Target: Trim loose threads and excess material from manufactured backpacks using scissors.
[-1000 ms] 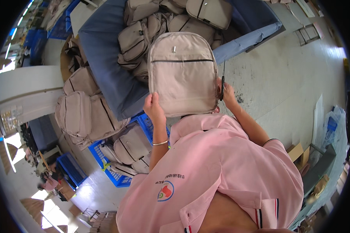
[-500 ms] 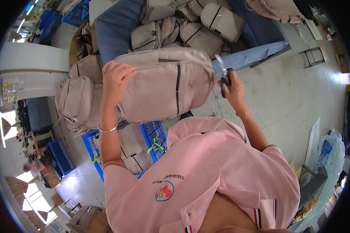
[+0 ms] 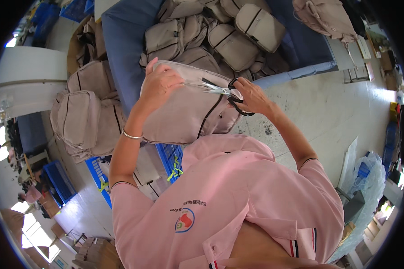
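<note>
A beige backpack (image 3: 177, 114) with dark zip lines lies in front of my chest, at the near side of the blue bin. My left hand (image 3: 161, 84) grips its upper part, fingers bent and pressed together on the fabric; whether they also pinch a thread is too small to tell. In my right hand (image 3: 254, 97) is a pair of scissors (image 3: 220, 90) with black handles. Their blades are parted and point left across the backpack's upper part, a short way from my left fingertips.
The blue fabric-lined bin (image 3: 121, 49) holds several beige backpacks (image 3: 231, 47). More backpacks (image 3: 81, 116) are piled at its left. Blue plastic crates (image 3: 168, 157) stand below the held bag. Clear plastic wrapping (image 3: 368, 179) lies at the right, and a pinkish bag (image 3: 325, 20) is at the far right.
The scissors have swung from beside the backpack to over its upper part, and their blades now show spread. My left hand has shifted right along the bag, whose top has tipped.
</note>
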Demonstrator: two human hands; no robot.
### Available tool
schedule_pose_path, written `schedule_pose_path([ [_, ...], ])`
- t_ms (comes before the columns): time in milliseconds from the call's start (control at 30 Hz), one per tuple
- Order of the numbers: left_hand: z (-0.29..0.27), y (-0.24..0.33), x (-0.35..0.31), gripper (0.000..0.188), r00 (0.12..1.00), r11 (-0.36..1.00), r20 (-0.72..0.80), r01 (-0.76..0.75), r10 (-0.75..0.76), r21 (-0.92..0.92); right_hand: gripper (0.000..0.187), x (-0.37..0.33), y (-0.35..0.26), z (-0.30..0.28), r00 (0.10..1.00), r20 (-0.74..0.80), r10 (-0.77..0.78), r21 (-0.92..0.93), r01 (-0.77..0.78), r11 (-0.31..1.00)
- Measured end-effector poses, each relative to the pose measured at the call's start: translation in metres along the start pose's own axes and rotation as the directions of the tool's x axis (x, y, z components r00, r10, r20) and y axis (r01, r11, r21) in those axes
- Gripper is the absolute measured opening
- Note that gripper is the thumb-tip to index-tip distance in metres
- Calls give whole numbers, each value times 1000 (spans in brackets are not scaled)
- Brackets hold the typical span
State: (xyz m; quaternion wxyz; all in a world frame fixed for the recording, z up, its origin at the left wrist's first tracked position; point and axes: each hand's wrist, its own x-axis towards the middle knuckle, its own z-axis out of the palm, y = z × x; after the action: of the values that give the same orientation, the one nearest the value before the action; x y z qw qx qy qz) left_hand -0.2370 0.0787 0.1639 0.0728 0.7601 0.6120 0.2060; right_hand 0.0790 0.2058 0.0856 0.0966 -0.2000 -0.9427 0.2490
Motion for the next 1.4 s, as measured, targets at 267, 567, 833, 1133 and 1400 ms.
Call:
schedule_pose_path([
  [267, 11, -39, 9, 10, 1000, 996, -5, 21, -21, -88, 49, 44, 7, 8, 988, 157, -4, 178, -24, 984],
  [567, 5, -10, -8, 6, 992, 991, -7, 127, -128, -29, 44, 35, 32, 22, 998, 32, -59, 382, 42, 923],
  [833, -45, 143, -104, 8, 744, 763, -247, 645, -621, 25, 41, 16, 54, -4, 994, -90, 58, 658, 16, 753],
  [1133, 27, 290, -234, 10, 57, 217, -581, 953, -812, -210, 23, 3, 96, 31, 994, 111, 1, 684, -77, 725],
  [1400, 83, 352, -311, 19, -526, -94, -425, 703, -737, -705, 18, -16, 23, 50, 914, 400, 59, 633, -323, 703],
])
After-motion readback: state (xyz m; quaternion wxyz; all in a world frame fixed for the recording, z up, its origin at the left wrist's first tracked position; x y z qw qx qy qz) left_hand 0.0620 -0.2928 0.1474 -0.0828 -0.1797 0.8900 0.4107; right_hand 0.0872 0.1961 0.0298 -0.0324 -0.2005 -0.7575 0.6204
